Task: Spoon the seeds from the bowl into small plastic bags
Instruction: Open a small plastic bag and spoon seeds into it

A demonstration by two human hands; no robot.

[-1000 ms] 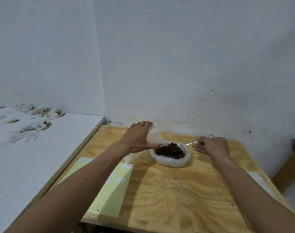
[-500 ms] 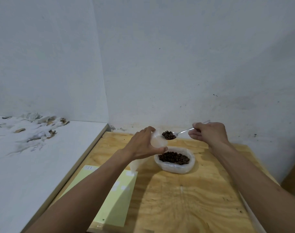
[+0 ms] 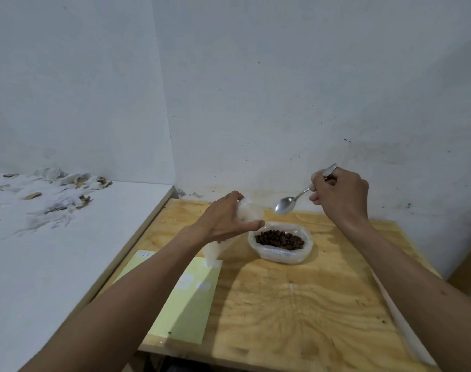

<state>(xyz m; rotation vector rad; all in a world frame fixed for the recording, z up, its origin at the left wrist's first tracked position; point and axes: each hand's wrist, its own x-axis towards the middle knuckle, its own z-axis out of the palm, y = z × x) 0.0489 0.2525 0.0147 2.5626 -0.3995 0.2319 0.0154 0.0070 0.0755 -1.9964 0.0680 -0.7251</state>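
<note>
Since half a second ago the spoon (image 3: 285, 205) has lost its load: its bowl was heaped with dark seeds at the mouth of the bag, and now it shows bare metal and hangs a little back from the bag, tilted bowl-down. The right hand (image 3: 339, 196) grips the handle in curled fingers, raised above and behind the table's far edge.

The left hand (image 3: 225, 220) holds the small plastic bag (image 3: 249, 212) pinched between thumb and fingers, its mouth facing right toward the spoon and its body sloping down and left until the lower corner touches the yellow-green sheet (image 3: 186, 304) (whether seeds have settled inside cannot be made out through the cloudy film).

What the next scoop turns on, I judge, is the bowl (image 3: 281, 255) of seeds (image 3: 278, 238): it sits on the wooden table (image 3: 296, 304) below and between the two hands, just right of the left thumb and under the spoon's tip. The spoon's long axis runs from upper right at the handle down-left to the tip, so it already points toward the pile. The right hand needs mostly a downward dip; the left is nearer the bowl but occupied, and should keep the bag's mouth open beside the rim.
</note>
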